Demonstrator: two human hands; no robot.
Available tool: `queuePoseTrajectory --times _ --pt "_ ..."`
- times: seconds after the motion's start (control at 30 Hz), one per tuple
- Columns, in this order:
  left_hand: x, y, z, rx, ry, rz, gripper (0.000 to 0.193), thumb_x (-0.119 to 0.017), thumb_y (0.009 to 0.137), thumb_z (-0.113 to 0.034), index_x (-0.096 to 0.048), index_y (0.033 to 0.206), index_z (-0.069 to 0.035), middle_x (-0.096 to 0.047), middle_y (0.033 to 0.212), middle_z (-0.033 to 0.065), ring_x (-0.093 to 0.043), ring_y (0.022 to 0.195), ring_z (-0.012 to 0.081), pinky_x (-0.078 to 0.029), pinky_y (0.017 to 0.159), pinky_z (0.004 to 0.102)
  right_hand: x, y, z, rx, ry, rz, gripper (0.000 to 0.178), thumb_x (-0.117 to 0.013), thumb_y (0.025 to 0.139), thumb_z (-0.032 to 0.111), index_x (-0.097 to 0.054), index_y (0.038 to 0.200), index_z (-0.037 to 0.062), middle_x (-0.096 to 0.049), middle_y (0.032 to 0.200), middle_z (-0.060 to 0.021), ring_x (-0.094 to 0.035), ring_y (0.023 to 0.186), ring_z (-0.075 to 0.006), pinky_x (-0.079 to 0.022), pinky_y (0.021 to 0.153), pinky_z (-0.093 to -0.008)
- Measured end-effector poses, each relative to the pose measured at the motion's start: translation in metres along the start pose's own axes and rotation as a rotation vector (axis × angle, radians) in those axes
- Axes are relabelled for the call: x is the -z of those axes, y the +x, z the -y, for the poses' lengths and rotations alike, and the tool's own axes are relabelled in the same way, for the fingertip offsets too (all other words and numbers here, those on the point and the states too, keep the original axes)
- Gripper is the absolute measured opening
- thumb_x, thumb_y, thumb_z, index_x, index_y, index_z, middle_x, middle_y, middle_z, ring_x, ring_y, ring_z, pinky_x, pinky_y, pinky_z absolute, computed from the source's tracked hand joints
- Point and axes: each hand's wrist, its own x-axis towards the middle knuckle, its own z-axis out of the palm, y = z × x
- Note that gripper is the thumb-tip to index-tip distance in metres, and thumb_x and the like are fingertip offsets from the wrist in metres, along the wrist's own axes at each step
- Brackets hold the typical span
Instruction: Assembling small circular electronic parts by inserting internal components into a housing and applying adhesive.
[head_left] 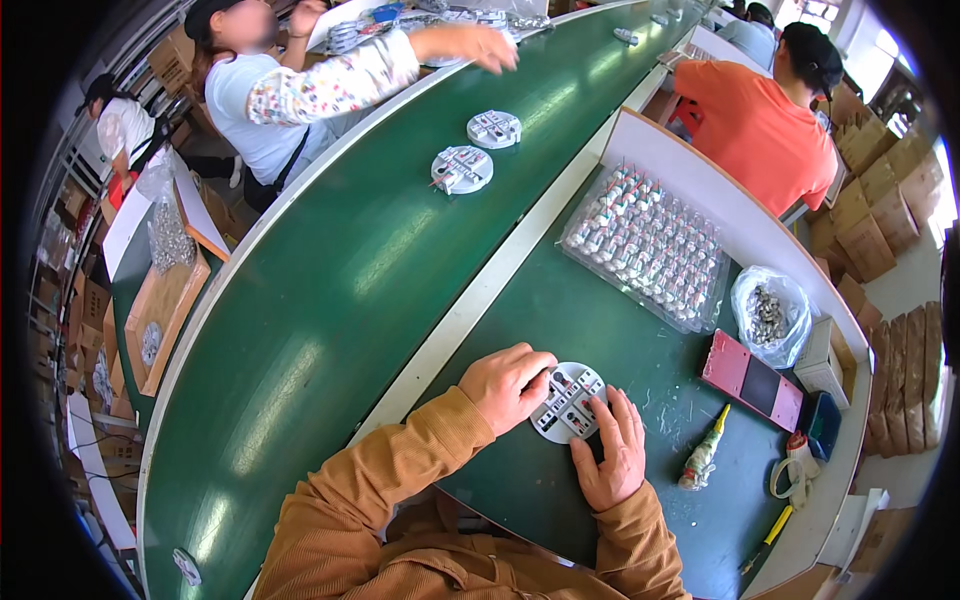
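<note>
A round white disc (567,403) with raised compartments and small dark and red parts lies on the green bench in front of me. My left hand (508,388) is closed at the disc's upper left edge, thumb and fingers pinched together; what is between them, if anything, is hidden. From the right, my right hand (613,452) lies with fingers stretched out, its fingertips touching the disc's right side and the thumb at its lower edge. Beyond the disc sits a clear plastic tray (650,247) of small white parts with red tips.
On the right are a bag of small metal parts (768,315), a red-and-black flat box (752,380), a wrapped tool with a yellow tip (705,450), a tape roll (787,480) and a yellow-handled tool (778,525). Two similar discs (463,170) lie on the green conveyor (330,290). Co-workers sit nearby.
</note>
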Motion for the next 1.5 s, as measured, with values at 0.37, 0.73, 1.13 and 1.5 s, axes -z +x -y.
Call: queuePoseTrajectory --times 0.37,0.73,1.13,1.5 --pt "-0.001 -0.003 0.0 -0.02 0.022 0.029 0.02 -0.072 0.085 -0.001 -0.067 0.101 -0.013 -0.06 0.081 0.0027 -0.059 0.062 0.0256 -0.05 0.058 0.0381 -0.001 -0.002 -0.001 -0.018 -0.004 -0.011 0.058 -0.073 0.089 0.013 -0.061 0.145 -0.0011 -0.054 0.155 -0.0277 -0.053 0.141 -0.0468 -0.04 0.121 -0.0525" --pt "0.016 0.002 -0.003 0.19 -0.152 0.104 0.023 -0.074 0.087 -0.005 -0.072 0.109 -0.01 -0.069 0.09 0.0048 -0.064 0.068 0.0246 -0.053 0.063 0.036 -0.003 -0.001 -0.003 -0.009 0.008 -0.014 0.058 -0.073 0.09 0.012 -0.061 0.145 0.0002 -0.055 0.155 -0.0264 -0.053 0.141 -0.0468 -0.041 0.121 -0.052" --pt "0.091 0.124 0.191 0.427 0.626 -0.14 0.115 -0.09 0.077 -0.044 -0.031 0.164 0.0 -0.037 0.163 0.0296 -0.046 0.145 0.0445 -0.04 0.122 0.0495 -0.003 0.002 0.001 0.004 -0.008 -0.036 0.057 -0.074 0.089 0.012 -0.063 0.143 0.0013 -0.057 0.153 -0.0244 -0.054 0.139 -0.0448 -0.042 0.12 -0.0513" --pt "0.098 0.115 0.206 0.361 0.377 -0.124 0.098 -0.089 0.08 -0.048 -0.048 0.155 0.0 -0.056 0.149 0.0211 -0.058 0.135 0.0346 -0.047 0.117 0.0426 -0.004 0.003 0.005 -0.008 0.02 -0.044 0.056 -0.074 0.088 0.009 -0.063 0.142 0.0013 -0.056 0.153 -0.0248 -0.054 0.14 -0.0446 -0.042 0.12 -0.0505"
